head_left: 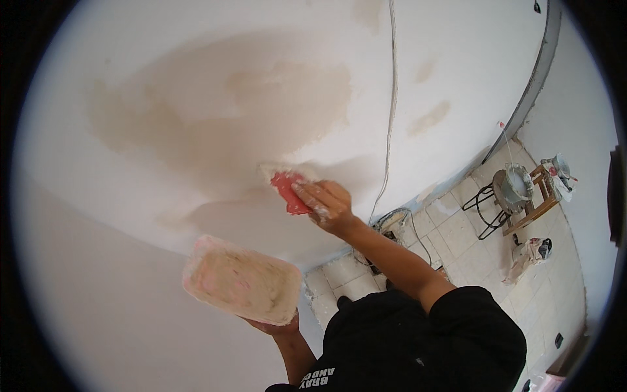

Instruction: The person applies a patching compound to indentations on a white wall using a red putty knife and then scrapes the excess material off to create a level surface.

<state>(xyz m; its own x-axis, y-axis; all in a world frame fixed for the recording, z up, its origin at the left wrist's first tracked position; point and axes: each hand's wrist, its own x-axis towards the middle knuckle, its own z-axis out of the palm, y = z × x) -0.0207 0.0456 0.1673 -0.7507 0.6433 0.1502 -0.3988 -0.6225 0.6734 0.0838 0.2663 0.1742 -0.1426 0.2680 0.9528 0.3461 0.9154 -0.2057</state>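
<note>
My right hand [332, 205], its fingers dusted with white filler, grips a red plastic spreader [285, 192]. The far edge of that spreader meets the white wall [222, 39], with pale filler showing along it. Above and left of it, a broad beige-brown patch [281, 104] spreads over the wall. Lower left, my left hand [282, 324] holds up a shallow rectangular tray [191, 273] from its near side. Beige and pinkish filler coats the inside of the tray. Most of the left fingers are hidden under it.
A pale cable [393, 98] hangs down the wall to a heap of cords [390, 228] on the tiled floor [450, 225]. At right, a bucket [517, 183] stands on a round stool beside a wooden stool [542, 202]. A crumpled bag [522, 258] lies nearby.
</note>
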